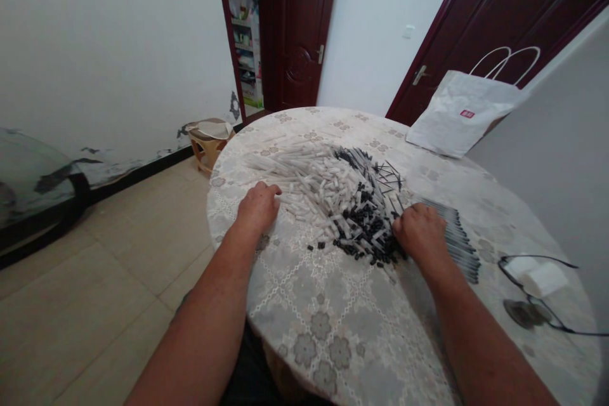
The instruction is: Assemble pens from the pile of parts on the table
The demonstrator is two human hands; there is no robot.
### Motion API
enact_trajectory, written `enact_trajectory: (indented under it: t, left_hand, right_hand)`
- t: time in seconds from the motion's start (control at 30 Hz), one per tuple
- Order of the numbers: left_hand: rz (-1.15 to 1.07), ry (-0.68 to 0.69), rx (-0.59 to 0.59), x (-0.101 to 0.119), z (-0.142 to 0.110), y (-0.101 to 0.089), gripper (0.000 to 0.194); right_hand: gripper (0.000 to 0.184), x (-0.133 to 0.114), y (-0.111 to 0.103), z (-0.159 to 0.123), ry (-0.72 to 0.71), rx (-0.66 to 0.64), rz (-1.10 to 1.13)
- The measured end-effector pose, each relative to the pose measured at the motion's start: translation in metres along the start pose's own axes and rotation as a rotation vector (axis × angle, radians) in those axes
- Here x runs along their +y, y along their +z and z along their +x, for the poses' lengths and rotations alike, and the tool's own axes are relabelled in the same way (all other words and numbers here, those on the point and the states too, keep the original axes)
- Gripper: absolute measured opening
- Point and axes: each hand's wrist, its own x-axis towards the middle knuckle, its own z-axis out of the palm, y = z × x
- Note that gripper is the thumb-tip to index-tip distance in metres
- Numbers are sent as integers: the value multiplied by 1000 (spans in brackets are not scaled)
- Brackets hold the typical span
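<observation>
Tubes, pale and slender, lie strewn beyond our left hand and off to its right, running into a mound of short white pieces between our two hands. We see the left hand's fingers bent inward near the mound's edge; whether they grip anything, we cannot tell. Small black caps are massed just left of our right hand, whose fingers are drawn together at their border. Thin dark rods lie beyond those fingers, one reaching close to them, though we cannot tell if it is held. Just right of the same hand, partly behind it, we have grey sticks with dark ends laid side by side in a row. Farther right of it rest our eyeglasses and a white roll. Well beyond it stands a white paper bag with looped handles.
</observation>
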Motion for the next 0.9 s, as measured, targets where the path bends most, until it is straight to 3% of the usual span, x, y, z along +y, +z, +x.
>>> enact_trajectory:
  t: [0.2,0.33,0.6,0.77,0.9]
  left_hand:
    - [40,37,-37,8,0,1,31]
    - [41,65,-55,7,-1,-1,28]
    - [-6,152,-111,-4,-3,-8,27]
    - [-273,222,-84,-3,-11,-21,26]
    - [-652,196,-77,12,-17,-30,29]
  right_hand:
    - [25,4,-9,-10,-37,129,34]
    - [21,3,-15,-20,-80,164,190]
    - [22,15,-24,-20,121,234,669]
    - [24,19,-25,-17,245,293,949]
    - [23,10,-31,-20,223,279,1208]
